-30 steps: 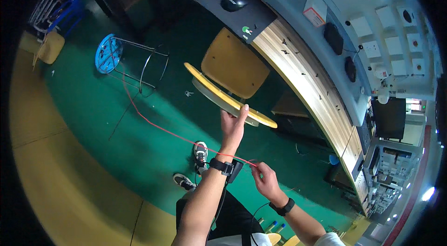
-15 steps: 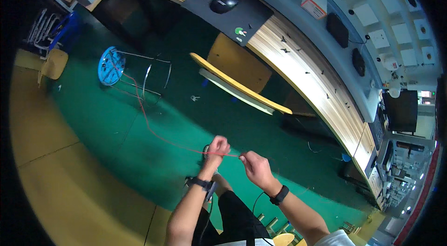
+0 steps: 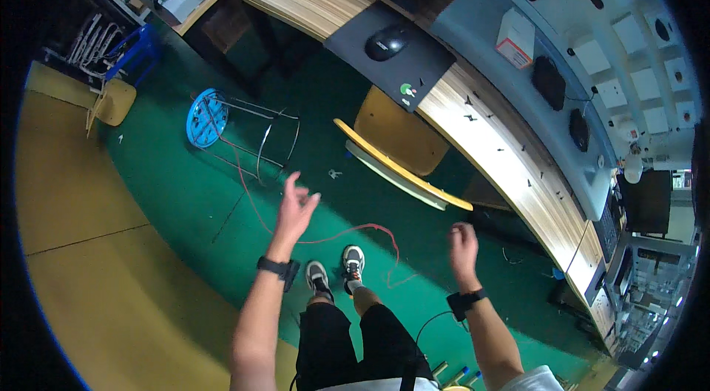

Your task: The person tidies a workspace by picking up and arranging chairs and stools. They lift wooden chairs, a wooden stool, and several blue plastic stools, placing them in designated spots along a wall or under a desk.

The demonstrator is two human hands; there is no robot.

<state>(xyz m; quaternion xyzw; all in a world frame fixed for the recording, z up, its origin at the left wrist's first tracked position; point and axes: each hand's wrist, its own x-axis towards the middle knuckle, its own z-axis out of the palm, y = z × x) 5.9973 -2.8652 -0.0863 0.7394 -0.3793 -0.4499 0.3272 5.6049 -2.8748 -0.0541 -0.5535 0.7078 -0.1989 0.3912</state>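
A thin red cord [image 3: 376, 227] runs from an overturned blue stool [image 3: 207, 119] at the left, passes below my left hand [image 3: 296, 213] and bends into a loose curve between my arms. I cannot tell how much of it rests on the green floor. My left hand is open, thumb and fingers spread, nothing in it. To the right, my right hand [image 3: 464, 247] is raised with its fingers curled together and slightly blurred. No cord shows in it. Both wrists wear black bands. The stool lies on its side, its metal legs pointing right.
A yellow wooden chair [image 3: 403, 132] stands by the long wooden desk [image 3: 484, 139]. On the desk are a black mouse [image 3: 388, 42], a dark mouse pad [image 3: 355, 39] and several small dark bits. A small metal object [image 3: 335, 174] lies on the floor. My shoes [image 3: 353, 261] are below.
My hands have moved apart, left hand up and leftward, right hand to the right. The red cord, earlier stretched straight between them, has been let go and now hangs slack in a curve.
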